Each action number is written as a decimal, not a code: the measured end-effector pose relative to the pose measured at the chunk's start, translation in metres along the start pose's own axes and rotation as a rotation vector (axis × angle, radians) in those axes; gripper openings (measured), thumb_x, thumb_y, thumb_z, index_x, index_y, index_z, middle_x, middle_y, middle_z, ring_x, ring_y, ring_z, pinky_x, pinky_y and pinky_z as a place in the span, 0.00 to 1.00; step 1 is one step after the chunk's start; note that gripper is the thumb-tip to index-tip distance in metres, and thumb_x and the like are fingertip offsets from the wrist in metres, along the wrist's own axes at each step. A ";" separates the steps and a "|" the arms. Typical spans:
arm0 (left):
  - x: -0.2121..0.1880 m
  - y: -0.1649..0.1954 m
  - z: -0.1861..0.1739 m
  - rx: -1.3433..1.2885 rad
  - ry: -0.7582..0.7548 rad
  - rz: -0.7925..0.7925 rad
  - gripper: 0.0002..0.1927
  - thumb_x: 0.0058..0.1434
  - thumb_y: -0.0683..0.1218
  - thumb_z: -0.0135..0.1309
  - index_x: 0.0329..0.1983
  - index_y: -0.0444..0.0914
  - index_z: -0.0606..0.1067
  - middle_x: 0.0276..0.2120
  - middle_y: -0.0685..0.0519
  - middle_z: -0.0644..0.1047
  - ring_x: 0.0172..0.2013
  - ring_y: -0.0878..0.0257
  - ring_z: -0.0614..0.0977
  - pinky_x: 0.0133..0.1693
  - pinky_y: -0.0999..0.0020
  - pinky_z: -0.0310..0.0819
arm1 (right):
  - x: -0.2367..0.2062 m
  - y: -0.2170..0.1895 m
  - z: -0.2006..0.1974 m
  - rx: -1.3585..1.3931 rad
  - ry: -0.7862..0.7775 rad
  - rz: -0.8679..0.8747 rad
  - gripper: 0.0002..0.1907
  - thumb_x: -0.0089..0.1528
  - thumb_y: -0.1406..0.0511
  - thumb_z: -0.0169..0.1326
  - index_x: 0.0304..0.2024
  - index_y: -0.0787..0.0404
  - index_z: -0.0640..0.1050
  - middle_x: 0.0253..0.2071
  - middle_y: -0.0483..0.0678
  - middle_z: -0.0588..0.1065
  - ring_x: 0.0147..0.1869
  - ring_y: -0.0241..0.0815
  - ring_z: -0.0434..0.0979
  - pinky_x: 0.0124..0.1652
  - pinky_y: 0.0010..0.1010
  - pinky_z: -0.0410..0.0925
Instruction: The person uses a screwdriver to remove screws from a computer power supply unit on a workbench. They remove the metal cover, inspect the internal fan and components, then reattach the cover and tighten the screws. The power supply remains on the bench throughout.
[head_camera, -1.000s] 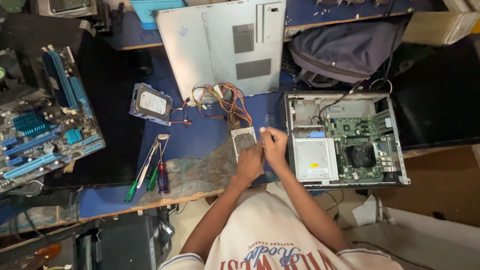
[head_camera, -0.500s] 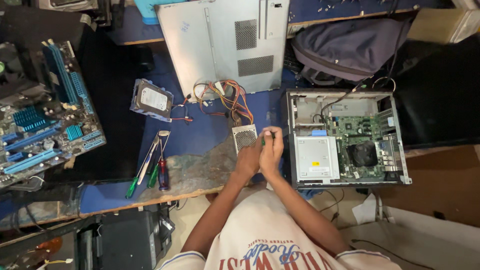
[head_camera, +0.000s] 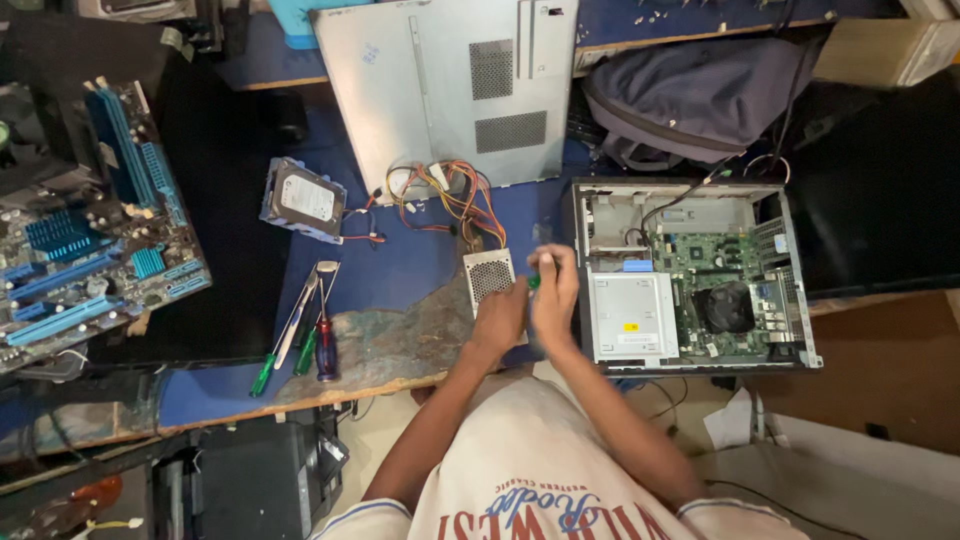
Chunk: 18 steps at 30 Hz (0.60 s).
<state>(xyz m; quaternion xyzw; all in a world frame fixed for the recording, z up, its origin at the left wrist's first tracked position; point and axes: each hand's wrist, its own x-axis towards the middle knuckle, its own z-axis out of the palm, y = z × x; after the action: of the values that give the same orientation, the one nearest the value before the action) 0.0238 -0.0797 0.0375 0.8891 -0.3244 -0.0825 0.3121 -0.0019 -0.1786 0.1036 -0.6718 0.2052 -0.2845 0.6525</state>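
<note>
Blue tabletop; beside it, a silver perforated power supply trailing red, yellow and orange wires, green-handled screwdrivers, blue-slotted motherboard.

Both hands meet close together in front of the chest, arms reaching forward.

The left hand lies palm down, fingers curled loosely, its bare forearm running back toward the left shoulder. The right hand sits just beside it and slightly farther out, fingers bent in a closed grip, somewhat blurred. Both elbows are bent, forearms converging so the wrists nearly touch.
</note>
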 end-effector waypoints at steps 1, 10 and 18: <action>-0.002 -0.001 0.001 -0.015 0.025 0.008 0.09 0.64 0.39 0.49 0.47 0.33 0.70 0.33 0.39 0.81 0.32 0.40 0.84 0.35 0.47 0.77 | -0.010 -0.003 0.004 -0.006 0.013 0.002 0.05 0.67 0.69 0.44 0.40 0.64 0.71 0.34 0.43 0.73 0.39 0.31 0.72 0.37 0.23 0.67; -0.007 -0.013 0.019 0.011 0.091 0.052 0.17 0.56 0.37 0.50 0.50 0.30 0.70 0.34 0.38 0.80 0.29 0.41 0.83 0.33 0.49 0.78 | 0.038 0.048 -0.032 0.362 -0.760 0.112 0.07 0.60 0.71 0.43 0.27 0.64 0.69 0.26 0.43 0.68 0.30 0.31 0.64 0.32 0.23 0.59; -0.001 -0.011 0.016 0.066 -0.006 0.022 0.11 0.61 0.40 0.52 0.47 0.34 0.72 0.34 0.41 0.81 0.33 0.43 0.84 0.37 0.48 0.78 | 0.003 -0.001 -0.004 -0.034 -0.130 -0.078 0.06 0.66 0.69 0.45 0.38 0.66 0.72 0.35 0.45 0.75 0.41 0.33 0.74 0.45 0.25 0.68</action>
<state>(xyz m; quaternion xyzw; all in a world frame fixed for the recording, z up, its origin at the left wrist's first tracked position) 0.0234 -0.0804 0.0179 0.8951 -0.3375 -0.0711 0.2825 -0.0023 -0.1836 0.1049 -0.7071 0.1412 -0.2620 0.6415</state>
